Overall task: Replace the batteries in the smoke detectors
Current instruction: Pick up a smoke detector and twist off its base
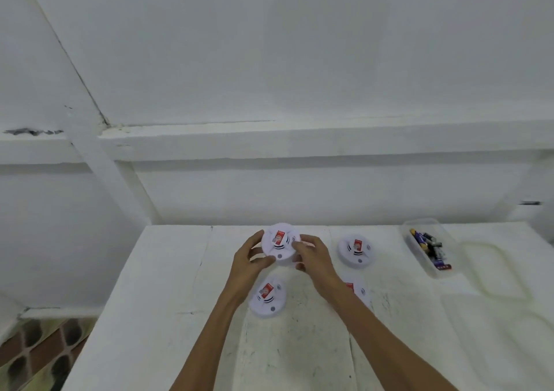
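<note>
Four detectors sit or are held over the white table [156, 300], each round and white with a red sticker on its face. Both hands are on the far one, the held detector [280, 244]: the left hand [248, 263] grips its left edge, thumb curled in below the face and fingers wrapped round the far side, while the right hand [314, 255] clasps its right edge, fingers bent over the rim. It is face up and tipped a little toward the person; whether it still touches the table I cannot tell. Just nearer, under the left wrist, lies the near detector [267, 297], flat on the table and untouched. To the right of the hands the right detector [356, 251] rests flat, well clear of the fingers. A fourth detector [358, 291] shows only as a sliver of red and white behind the right forearm. Further right, near the table's back edge, a clear tub [431, 248] holds a heap of batteries [430, 248], dark and purple ones mixed, too jumbled to count. Beside the tub on its right lies its lid [497, 270], pale and flat on the table. Behind everything stands a white wall [299, 60] with a ledge running across it.
</note>
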The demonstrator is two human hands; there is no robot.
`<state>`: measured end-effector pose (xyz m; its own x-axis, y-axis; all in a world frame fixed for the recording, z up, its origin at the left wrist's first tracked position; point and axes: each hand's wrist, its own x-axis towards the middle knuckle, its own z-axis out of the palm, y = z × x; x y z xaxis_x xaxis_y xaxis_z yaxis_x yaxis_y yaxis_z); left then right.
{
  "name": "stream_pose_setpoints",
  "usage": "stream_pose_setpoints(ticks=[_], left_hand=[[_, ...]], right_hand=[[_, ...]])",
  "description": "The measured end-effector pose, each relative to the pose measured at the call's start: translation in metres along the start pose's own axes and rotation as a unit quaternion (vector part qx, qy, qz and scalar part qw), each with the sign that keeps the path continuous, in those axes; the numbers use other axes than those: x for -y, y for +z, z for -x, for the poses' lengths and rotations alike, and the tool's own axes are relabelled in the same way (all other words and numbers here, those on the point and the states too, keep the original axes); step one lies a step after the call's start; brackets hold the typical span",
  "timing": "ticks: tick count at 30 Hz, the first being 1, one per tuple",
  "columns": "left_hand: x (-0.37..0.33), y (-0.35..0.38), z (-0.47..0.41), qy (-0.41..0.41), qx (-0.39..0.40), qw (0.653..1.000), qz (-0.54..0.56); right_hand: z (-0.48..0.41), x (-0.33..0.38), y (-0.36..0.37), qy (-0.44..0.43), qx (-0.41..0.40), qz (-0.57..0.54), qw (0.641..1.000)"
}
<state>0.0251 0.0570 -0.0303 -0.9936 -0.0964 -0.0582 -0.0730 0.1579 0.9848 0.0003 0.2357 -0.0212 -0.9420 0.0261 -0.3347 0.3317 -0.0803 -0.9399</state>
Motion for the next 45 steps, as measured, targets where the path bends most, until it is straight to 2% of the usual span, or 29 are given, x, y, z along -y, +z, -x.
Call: stream_pose_setpoints(ticks=[4, 8, 12, 15, 17, 21, 26, 30, 34, 37, 40, 42, 45], left_hand=[[0.000, 0.040, 0.020, 0.015, 0.050, 0.999, 0.011], [-0.003, 0.078, 0.035, 0.038, 0.064, 0.997, 0.002], [-0.020, 0.114, 0.048, 0.007, 0.054, 0.998, 0.029], [-0.020, 0.136, 0.055, -0.018, 0.040, 0.998, 0.054], [-0.019, 0.149, 0.057, -0.054, 0.034, 0.995, 0.078], [-0.021, 0.172, 0.063, -0.119, 0.033, 0.989, 0.086], [-0.016, 0.194, 0.070, -0.113, 0.084, 0.986, 0.084], [-0.012, 0.214, 0.083, -0.164, 0.138, 0.968, 0.128], [-0.005, 0.229, 0.091, -0.208, 0.180, 0.953, 0.124], [0.003, 0.234, 0.090, -0.270, 0.232, 0.920, 0.163], [0.015, 0.234, 0.087, -0.361, 0.284, 0.851, 0.255], [0.025, 0.233, 0.085, -0.395, 0.305, 0.813, 0.301], [0.034, 0.232, 0.083, -0.369, 0.336, 0.798, 0.339]], right_hand=[[0.028, 0.011, -0.036, -0.046, -0.021, 0.000, 0.999], [0.049, 0.013, -0.074, -0.046, -0.052, 0.001, 0.998], [0.063, 0.007, -0.105, -0.069, -0.099, 0.112, 0.986], [0.079, 0.000, -0.128, -0.121, -0.096, 0.237, 0.959], [0.086, -0.006, -0.143, -0.160, -0.088, 0.264, 0.947], [0.091, -0.015, -0.163, -0.137, -0.086, 0.167, 0.973], [0.101, -0.027, -0.182, -0.102, -0.109, 0.087, 0.985], [0.113, -0.036, -0.207, -0.082, -0.112, 0.090, 0.986], [0.117, -0.050, -0.227, -0.059, -0.104, 0.116, 0.986], [0.117, -0.058, -0.238, -0.041, -0.100, 0.139, 0.984], [0.118, -0.066, -0.243, -0.025, -0.096, 0.176, 0.979], [0.116, -0.069, -0.241, -0.027, -0.131, 0.206, 0.969], [0.117, -0.072, -0.229, -0.049, -0.219, 0.208, 0.952]])
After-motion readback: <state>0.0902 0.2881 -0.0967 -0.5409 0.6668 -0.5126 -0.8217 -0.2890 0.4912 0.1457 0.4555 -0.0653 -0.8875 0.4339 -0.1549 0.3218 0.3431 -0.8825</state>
